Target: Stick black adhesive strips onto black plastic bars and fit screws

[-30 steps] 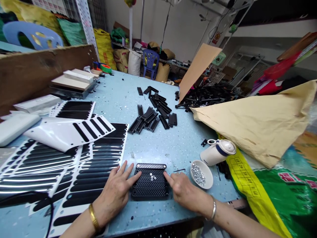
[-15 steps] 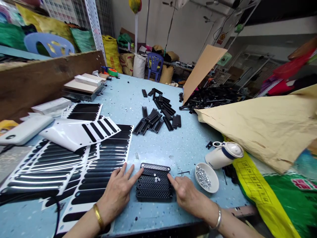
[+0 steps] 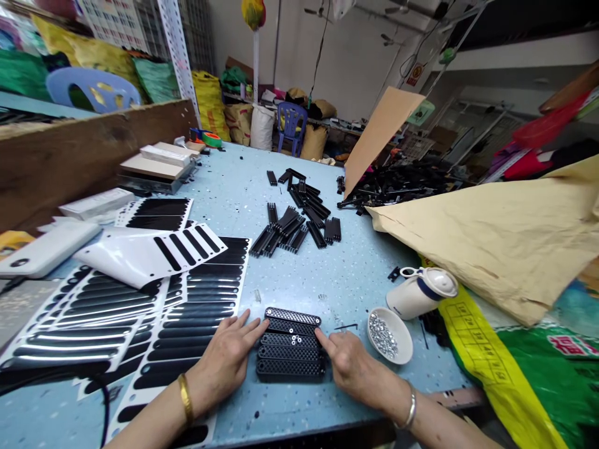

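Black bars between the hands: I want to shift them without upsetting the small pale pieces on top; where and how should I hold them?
Probably by both ends of the black bars, coming in from left and right at once: they lie side by side, running left to right, with ends roughly lined up, and the small pale pieces sit near mid-length.

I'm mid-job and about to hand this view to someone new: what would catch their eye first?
Probably the left hand and right hand, fingertips at opposite ends of the black textured bars near the table's front edge, with tiny pale pieces on top. Next, the white bowl of silvery bits to their right, and the glossy black-and-white sheets spread on the left.
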A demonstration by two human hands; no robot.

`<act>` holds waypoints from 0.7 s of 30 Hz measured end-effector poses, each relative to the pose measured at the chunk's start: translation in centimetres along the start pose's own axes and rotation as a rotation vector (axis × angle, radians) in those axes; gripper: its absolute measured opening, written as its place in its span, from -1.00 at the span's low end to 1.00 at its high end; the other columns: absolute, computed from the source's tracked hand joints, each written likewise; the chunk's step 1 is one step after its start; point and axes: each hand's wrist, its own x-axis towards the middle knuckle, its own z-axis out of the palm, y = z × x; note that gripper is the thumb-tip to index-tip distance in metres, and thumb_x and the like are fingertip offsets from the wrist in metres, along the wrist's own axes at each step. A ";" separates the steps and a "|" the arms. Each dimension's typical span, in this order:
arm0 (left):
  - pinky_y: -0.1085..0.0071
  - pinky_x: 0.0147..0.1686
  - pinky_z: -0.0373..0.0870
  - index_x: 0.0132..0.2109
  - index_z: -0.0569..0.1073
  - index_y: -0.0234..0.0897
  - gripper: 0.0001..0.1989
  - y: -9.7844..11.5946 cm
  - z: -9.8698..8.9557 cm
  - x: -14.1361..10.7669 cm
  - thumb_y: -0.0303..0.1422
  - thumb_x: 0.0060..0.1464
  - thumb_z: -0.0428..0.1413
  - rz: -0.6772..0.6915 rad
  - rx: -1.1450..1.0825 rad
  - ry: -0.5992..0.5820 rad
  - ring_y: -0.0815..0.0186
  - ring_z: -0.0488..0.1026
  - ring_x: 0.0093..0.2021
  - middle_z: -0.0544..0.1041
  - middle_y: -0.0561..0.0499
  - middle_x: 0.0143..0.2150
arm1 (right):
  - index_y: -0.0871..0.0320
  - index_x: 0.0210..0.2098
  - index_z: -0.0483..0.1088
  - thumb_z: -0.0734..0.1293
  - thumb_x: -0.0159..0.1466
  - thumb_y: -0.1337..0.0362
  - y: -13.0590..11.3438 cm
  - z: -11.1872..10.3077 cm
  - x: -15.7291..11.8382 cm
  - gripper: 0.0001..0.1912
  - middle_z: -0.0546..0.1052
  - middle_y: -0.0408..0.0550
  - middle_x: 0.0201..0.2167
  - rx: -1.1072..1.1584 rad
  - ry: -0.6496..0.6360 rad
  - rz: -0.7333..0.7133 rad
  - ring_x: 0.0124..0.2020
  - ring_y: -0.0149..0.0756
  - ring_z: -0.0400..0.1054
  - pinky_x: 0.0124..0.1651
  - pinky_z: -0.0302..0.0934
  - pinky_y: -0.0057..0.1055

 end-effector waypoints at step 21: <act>0.17 -0.33 0.39 -0.06 0.50 -0.25 -0.64 5.1 -2.1 5.4 -0.58 0.05 -0.03 0.004 0.028 -0.259 0.10 0.54 -0.40 0.59 -0.09 -0.41 | 0.22 -0.06 0.38 0.20 0.26 0.50 -3.2 -0.6 2.9 -0.71 0.44 0.00 -0.37 0.135 0.238 0.089 -0.35 -0.25 0.34 -0.28 0.26 -0.33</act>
